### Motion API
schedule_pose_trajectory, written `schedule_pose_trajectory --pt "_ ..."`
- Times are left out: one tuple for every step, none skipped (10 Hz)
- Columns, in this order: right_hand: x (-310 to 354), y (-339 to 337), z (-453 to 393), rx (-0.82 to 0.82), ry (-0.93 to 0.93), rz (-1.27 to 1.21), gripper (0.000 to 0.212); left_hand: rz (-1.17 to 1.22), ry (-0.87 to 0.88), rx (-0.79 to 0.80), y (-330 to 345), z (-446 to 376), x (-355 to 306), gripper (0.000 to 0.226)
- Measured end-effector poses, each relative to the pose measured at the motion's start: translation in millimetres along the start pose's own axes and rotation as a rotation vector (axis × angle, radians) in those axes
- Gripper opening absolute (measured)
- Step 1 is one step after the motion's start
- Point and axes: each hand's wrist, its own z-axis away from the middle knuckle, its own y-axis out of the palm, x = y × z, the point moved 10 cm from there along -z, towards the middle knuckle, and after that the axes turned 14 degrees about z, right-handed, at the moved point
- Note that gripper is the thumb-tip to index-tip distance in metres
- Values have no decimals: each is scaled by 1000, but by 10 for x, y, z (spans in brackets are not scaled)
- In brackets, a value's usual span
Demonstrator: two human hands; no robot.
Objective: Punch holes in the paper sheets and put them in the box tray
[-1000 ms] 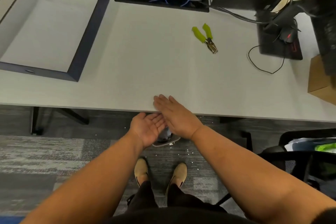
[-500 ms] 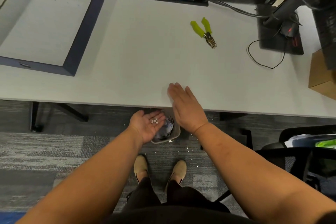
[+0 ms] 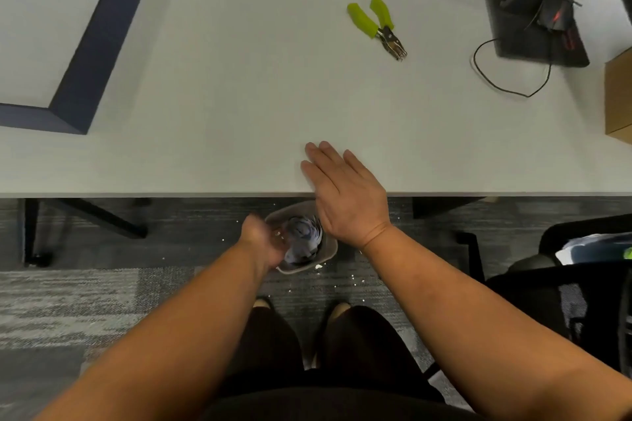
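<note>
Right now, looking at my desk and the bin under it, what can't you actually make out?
- Left hand, head view: motion-blurred over the bin, so its contents and grip are unreadable.
- Box tray: cut off by the left and top edges.
- Bin: partly hidden by both hands and the desk edge.
- Hole punch: jaws too small to read.

Lime-handled punch (image 3: 375,25), navy tray (image 3: 102,44)

Office, desk (image 3: 239,79) (cabled), carpet (image 3: 85,301), chair (image 3: 564,284)
</note>
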Motion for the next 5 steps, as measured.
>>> schedule_pose_trajectory --pt "-8 -58 11 -129 15 0 48 -7 -32 53 68 -134 56 60" --pt "10 -107 27 -212 11 6 46 -10 -36 48 95 -159 70 61" --pt "6 -100 33 -208 15 8 46 -8 -56 10 60 -156 66 68" --pt "7 -82 25 -163 11 32 47 -28 -48 8 121 26 18 60" --pt "2 -57 16 -33 25 34 52 -85 -5 23 217 304 2 43"
